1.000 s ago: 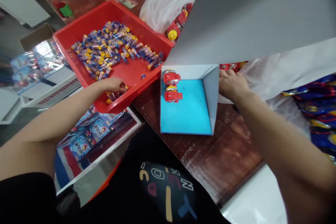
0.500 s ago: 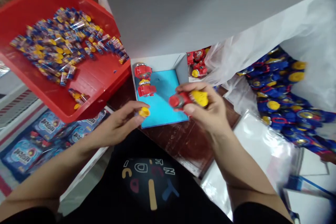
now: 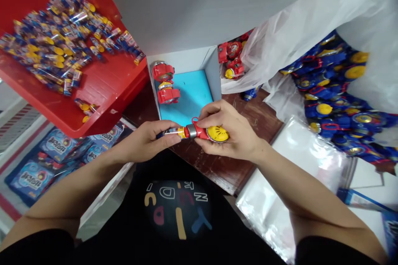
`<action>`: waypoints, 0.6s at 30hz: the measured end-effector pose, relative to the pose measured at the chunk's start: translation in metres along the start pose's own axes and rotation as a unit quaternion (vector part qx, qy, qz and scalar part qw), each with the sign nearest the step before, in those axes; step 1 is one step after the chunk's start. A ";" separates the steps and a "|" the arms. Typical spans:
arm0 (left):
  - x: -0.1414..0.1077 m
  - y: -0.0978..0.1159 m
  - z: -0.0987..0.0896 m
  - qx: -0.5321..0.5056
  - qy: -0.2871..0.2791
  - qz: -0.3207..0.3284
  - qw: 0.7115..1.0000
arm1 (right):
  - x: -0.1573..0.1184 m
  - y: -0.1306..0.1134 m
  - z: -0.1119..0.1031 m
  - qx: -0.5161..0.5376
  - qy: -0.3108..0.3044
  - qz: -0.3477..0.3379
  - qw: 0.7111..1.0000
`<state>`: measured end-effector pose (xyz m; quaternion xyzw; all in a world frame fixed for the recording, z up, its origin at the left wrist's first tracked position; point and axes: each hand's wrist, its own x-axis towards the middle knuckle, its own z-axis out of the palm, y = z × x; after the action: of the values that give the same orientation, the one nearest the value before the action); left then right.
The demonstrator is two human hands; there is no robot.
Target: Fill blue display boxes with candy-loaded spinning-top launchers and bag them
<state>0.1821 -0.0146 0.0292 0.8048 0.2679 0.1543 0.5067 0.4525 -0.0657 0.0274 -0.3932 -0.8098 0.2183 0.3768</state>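
My left hand [image 3: 146,138] is closed around a small clear tube [image 3: 174,131] with yellow and blue parts. In my right hand [image 3: 238,134] is a red toy [image 3: 203,133] with a silver collar and a yellow disc, a thin red loop standing up from it. The tube's end meets the collar of the toy; whether it sits inside cannot be made out. Both hands are just in front of a white box [image 3: 214,72] with a light blue bottom [image 3: 189,101]. Two red toys [image 3: 168,94] stand along the box's left side.
A red bin [image 3: 102,107] with many small tubes [image 3: 59,56] stands at left. Red toys [image 3: 233,51] lie behind the box; blue toys [image 3: 329,91] fill a plastic-lined container at right. Clear plastic bags [image 3: 289,182] lie near my right forearm. Printed packs [image 3: 34,178] are at lower left.
My hands have come together in front of the box. The tube in my left hand now meets the toy's collar, and the toy has turned so its yellow disc faces up.
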 end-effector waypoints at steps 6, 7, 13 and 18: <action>0.004 -0.021 0.012 0.363 0.133 0.227 0.894 | -0.008 0.001 0.032 0.146 0.062 0.162 0.974; 0.005 -0.025 0.012 0.401 0.143 0.254 0.869 | -0.009 0.001 0.032 0.187 0.054 0.220 0.956; 0.000 -0.040 -0.002 0.290 0.113 0.164 0.936 | -0.017 0.002 0.006 0.110 -0.023 0.212 0.971; -0.007 -0.038 -0.002 0.397 0.172 0.260 0.863 | -0.016 -0.002 0.009 0.280 -0.010 0.409 0.869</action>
<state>0.1651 -0.0039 -0.0041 0.9389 0.1705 0.2973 0.0320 0.4513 -0.0803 0.0155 -0.5651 -0.4853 0.5739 0.3403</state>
